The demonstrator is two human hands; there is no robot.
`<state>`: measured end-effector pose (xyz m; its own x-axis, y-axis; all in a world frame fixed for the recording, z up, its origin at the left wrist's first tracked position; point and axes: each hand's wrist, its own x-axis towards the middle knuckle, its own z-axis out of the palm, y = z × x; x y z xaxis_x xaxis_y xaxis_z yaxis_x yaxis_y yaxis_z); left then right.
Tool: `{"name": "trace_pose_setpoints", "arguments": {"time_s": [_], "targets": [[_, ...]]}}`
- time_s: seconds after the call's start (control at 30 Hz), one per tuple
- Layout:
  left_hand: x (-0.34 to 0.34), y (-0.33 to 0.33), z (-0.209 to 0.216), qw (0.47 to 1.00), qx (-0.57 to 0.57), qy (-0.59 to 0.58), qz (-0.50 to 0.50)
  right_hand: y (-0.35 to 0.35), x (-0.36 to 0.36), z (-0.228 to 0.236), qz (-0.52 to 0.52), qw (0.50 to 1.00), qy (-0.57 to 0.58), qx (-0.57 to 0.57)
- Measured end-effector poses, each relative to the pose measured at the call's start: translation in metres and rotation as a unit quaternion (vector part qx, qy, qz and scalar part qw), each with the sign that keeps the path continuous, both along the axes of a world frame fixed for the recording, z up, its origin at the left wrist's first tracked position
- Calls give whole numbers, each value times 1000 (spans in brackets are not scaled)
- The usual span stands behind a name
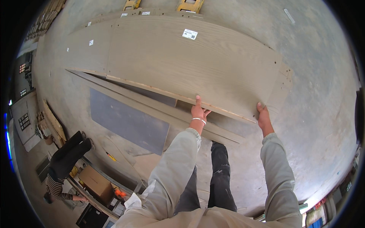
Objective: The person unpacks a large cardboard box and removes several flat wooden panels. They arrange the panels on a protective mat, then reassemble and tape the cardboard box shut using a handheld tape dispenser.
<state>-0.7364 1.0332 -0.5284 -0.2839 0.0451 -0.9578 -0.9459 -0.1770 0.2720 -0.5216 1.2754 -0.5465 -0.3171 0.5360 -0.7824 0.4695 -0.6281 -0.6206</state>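
A long wood-grain panel (pixel 197 64) in grey-brown lies before me, its near edge raised above the boards below. My left hand (pixel 198 112) grips that near edge, thumb on top and fingers curled underneath. At the right end, my right hand (pixel 263 117) holds the panel's corner, with its thumb on the top face and its other fingers mostly hidden. A white label (pixel 189 34) is stuck on the panel's far part. Under the raised edge lie narrow long boards (pixel 152 102) and a dark gap.
A flat grey sheet (pixel 129 117) lies on the concrete floor at left. Two yellow pallet-like pieces (pixel 190 5) stand at the far side. At lower left, a person (pixel 62 171) bends beside a cardboard box (pixel 96 184). A yellow-handled tool (pixel 111 156) lies on the floor.
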Motion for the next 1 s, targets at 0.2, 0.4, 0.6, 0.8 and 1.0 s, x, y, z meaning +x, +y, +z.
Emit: {"name": "trace_pose_setpoints", "arguments": {"time_s": [0.2,0.4,0.6,0.8,1.0], "targets": [[18,-65,7,999,-1,34,1,-96,40,14,-94,994,29,-56],[91,-157,-18,995,28,78,62,-229,98,20,-202,959,26,-196],[115,-240,-28,993,-12,101,62,-317,138,22,-95,945,0,-313],[116,-285,-15,990,-93,98,31,-194,147,55,-26,951,-254,173],[118,-312,37,951,-253,140,-113,-103,8,35,270,954,-80,-98]]}}
